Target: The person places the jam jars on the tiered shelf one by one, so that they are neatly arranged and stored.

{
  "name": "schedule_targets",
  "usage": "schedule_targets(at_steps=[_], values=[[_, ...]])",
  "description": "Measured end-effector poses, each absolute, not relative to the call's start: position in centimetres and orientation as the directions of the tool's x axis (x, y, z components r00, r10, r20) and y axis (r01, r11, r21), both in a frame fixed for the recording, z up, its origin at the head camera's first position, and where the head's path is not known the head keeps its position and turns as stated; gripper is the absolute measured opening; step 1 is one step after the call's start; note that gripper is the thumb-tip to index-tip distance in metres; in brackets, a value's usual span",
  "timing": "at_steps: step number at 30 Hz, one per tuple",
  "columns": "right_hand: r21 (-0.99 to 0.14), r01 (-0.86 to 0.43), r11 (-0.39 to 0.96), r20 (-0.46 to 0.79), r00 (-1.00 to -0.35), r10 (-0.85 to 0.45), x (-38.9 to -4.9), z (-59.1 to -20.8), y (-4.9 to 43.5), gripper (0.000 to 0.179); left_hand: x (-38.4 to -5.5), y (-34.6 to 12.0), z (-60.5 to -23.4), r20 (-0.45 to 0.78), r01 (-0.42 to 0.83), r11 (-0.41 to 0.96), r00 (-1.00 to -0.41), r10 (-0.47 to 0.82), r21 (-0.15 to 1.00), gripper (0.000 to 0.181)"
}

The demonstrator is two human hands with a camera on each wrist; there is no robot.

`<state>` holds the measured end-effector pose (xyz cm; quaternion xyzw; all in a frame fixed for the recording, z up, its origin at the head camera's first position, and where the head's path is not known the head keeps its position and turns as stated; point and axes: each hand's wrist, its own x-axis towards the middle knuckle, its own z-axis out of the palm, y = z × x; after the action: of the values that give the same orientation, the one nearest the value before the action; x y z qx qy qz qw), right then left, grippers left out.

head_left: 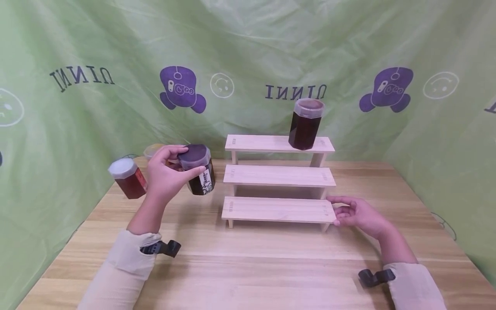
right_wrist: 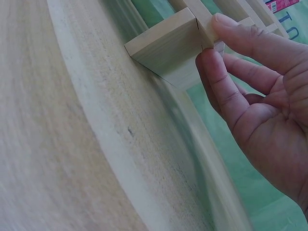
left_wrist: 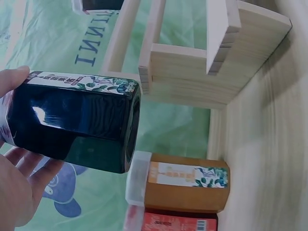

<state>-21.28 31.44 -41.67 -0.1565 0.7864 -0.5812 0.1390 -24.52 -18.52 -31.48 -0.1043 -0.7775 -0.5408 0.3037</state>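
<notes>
My left hand (head_left: 164, 176) grips a dark, many-sided jar (head_left: 211, 174) around its lid, holding it up off the table left of a three-step wooden display stand (head_left: 279, 175). The jar's pale printed label and dark contents show in the left wrist view. At the stand's lower right end, my right hand (head_left: 360, 215) pinches the bottom shelf's edge, thumb above and fingers beneath in the right wrist view. Another dark jar (head_left: 305, 129) stands on the top shelf, toward its right end. The two lower shelves (head_left: 279, 209) hold nothing.
A red jar (head_left: 129, 183) with a white lid stands at the table's left. Beside it an amber jar (left_wrist: 187, 195) is mostly hidden behind my left hand in the head view. Green printed curtain (head_left: 248, 51) encloses the wooden table (head_left: 248, 275) at back and sides.
</notes>
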Motion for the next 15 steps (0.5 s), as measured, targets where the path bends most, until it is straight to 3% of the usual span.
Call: schedule_targets(at_steps=[15], values=[[-0.963,-0.078,0.256,-0.037,-0.909,-0.416,-21.1,-41.3,31.4,0.075,-25.0,-17.0,-29.7,0.574,0.495,0.38,-0.809,-0.128,0.782,0.059]])
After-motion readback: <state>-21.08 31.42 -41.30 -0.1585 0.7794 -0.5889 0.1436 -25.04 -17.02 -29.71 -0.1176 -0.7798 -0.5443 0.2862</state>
